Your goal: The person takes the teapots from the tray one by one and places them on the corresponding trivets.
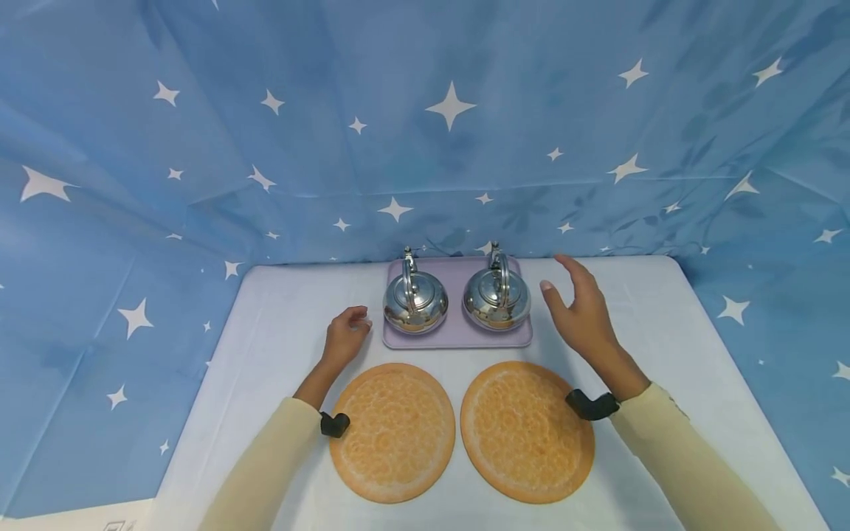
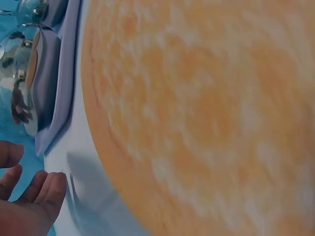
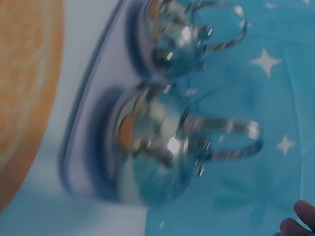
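Two shiny metal kettles stand side by side on a pale purple tray (image 1: 455, 339), their handles raised. To the left of the left kettle (image 1: 415, 311) is my left hand (image 1: 345, 339), its fingers loosely bent with nothing in them. My right hand (image 1: 584, 310) is right of the right kettle (image 1: 496, 304), thumb and fingers spread apart and holding nothing. In the left wrist view the left fingers (image 2: 51, 194) are apart from the tray's edge. The right wrist view is blurred; only fingertips (image 3: 295, 228) show in its corner.
Two round orange-brown placemats, the left one (image 1: 393, 435) and the right one (image 1: 527, 435), lie on the white table (image 1: 265, 317) in front of the tray. A blue curtain (image 1: 372, 169) with white stars hangs close behind the table and along its sides.
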Tool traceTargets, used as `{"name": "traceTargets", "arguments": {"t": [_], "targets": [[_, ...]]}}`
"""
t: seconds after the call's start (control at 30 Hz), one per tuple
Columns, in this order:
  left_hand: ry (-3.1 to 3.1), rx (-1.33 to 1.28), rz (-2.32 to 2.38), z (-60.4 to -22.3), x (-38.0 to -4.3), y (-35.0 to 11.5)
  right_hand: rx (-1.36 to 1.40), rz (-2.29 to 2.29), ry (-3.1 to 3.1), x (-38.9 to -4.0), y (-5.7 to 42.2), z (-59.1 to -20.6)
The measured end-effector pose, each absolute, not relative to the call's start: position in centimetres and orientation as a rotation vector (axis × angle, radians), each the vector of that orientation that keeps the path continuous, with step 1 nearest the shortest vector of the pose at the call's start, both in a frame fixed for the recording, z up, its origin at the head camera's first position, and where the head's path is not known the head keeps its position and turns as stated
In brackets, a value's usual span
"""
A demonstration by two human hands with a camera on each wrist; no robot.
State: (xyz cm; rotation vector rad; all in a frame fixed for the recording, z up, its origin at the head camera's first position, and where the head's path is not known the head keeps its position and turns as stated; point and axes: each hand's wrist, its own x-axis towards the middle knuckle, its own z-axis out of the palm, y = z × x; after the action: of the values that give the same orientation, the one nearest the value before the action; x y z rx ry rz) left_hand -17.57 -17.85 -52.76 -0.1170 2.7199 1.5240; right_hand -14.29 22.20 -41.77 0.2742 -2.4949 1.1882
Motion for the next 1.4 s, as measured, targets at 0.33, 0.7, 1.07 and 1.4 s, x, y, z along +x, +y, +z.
{"name": "traceTargets", "arguments": {"t": [0.33,0.7,1.07,1.4], "targets": [[2.38,-0.255,1.784,-52.9,-18.3,-15.9,0.543,1.625,-2.334,-14.0,15.0,-39.3],[2.371,-0.317,1.749,-53.1,-18.5,-15.4,0.371,2.089,-2.355,-16.4,9.7,-42.6],[2.44,-0.273,1.592,-53.0,-19.0,-14.9,0.199,2.25,-2.514,-17.9,7.1,-44.1],[2.48,-0.265,1.545,-53.3,-19.2,-15.0,0.205,2.207,-2.623,-18.5,5.4,-44.8]]}}
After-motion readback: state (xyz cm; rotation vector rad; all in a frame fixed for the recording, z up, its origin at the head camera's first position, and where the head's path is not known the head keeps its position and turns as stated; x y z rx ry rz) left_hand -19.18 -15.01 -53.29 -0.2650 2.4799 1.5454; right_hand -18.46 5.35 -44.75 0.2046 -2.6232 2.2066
